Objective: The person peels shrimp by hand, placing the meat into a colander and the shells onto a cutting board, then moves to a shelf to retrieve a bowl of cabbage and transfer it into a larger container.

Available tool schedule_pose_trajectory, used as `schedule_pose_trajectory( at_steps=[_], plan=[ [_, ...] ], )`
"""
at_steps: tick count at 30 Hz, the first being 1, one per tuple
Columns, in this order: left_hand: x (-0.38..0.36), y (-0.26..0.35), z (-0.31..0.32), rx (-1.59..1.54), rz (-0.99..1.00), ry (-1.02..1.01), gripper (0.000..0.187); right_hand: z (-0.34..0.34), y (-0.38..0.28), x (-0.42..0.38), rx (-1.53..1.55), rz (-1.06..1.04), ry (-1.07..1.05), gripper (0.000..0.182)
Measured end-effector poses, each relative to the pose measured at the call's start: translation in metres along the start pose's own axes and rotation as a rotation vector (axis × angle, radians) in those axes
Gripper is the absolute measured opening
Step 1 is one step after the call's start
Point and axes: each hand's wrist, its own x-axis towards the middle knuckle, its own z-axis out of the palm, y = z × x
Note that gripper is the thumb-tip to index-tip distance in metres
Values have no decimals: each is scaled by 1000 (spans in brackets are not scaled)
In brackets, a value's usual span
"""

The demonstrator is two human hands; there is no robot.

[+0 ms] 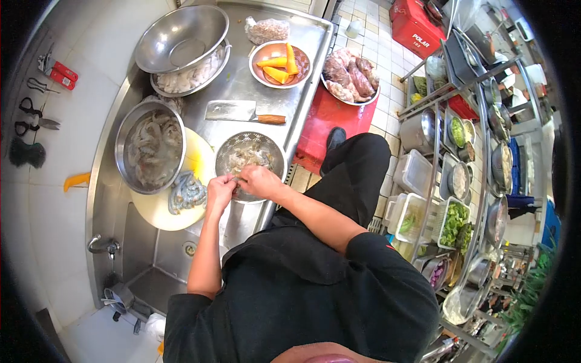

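Note:
Over the near rim of a perforated metal colander [275, 148], my left hand [222, 189] and my right hand [257, 181] meet with fingers pinched together. Something small is between them, too hidden to name. Shrimp peelings [249, 156] lie in the colander. To the left, grey shrimp [187, 192] are piled on a round pale cutting board [160, 212]. A metal bowl of unpeeled shrimp [151, 145] overlaps the board's edge. A cleaver [233, 111] with a wooden handle lies beyond the colander.
An empty steel bowl [184, 36] rests on a bowl of pale pieces [193, 75]. Orange pieces [276, 62] sit in a colander near a plastic bag [266, 29]. A sink [166, 245] is at lower left. A basin of meat [352, 75] stands on a red box [311, 130].

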Motion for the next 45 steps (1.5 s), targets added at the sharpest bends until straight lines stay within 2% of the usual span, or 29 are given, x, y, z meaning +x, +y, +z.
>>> schedule_pose_trajectory(
  at_steps=[3,5,8,11,14,15,18,19,20,22,24,28,31,33,35,38,39,42,43,44,45],
  plan=[
    [0,-5,-4,65,6,-14,20,5,-8,0,-1,7,64,13],
    [-1,-9,-4,-59,-5,-31,21,7,-9,1,17,44,87,14],
    [3,-32,-4,-229,29,-44,23,9,-3,2,142,206,74,13],
    [4,-38,3,-268,163,46,23,21,17,6,921,704,-16,17],
    [3,-33,12,-168,246,203,22,22,14,6,1062,778,93,20],
    [2,-26,12,-88,241,254,23,23,7,5,1068,732,187,20],
    [16,-29,15,68,230,297,25,21,8,2,841,448,119,24],
    [18,-31,16,-67,242,245,24,18,9,1,858,467,99,24],
    [18,-28,12,127,294,250,25,14,8,0,877,487,80,24],
    [19,-31,9,54,296,142,27,3,1,-2,821,483,65,22],
    [14,-26,10,-69,257,50,24,22,14,1,843,454,56,22],
    [14,-35,-3,-136,237,-114,21,12,10,0,885,535,-63,22],
    [7,-33,-7,-104,268,-171,20,13,17,-4,774,385,-110,21],
    [2,-34,-9,-50,317,-163,19,11,14,-6,842,407,-108,21],
    [1,-36,-9,-10,384,-135,19,2,4,-9,1105,584,-80,21],
    [0,-43,-1,120,599,80,18,25,28,-6,1067,501,-164,18],
    [-6,-36,3,218,624,157,20,28,33,-1,878,431,-209,16],
    [1,-38,14,51,594,449,23,28,44,7,162,184,-346,18],
    [0,-31,12,59,583,507,25,24,44,6,-177,74,-394,19],
    [1,-27,6,77,543,480,24,21,42,4,-516,-40,-435,21],
    [7,-25,-2,94,502,456,24,13,31,-1,-337,138,-264,22]
  ],
)
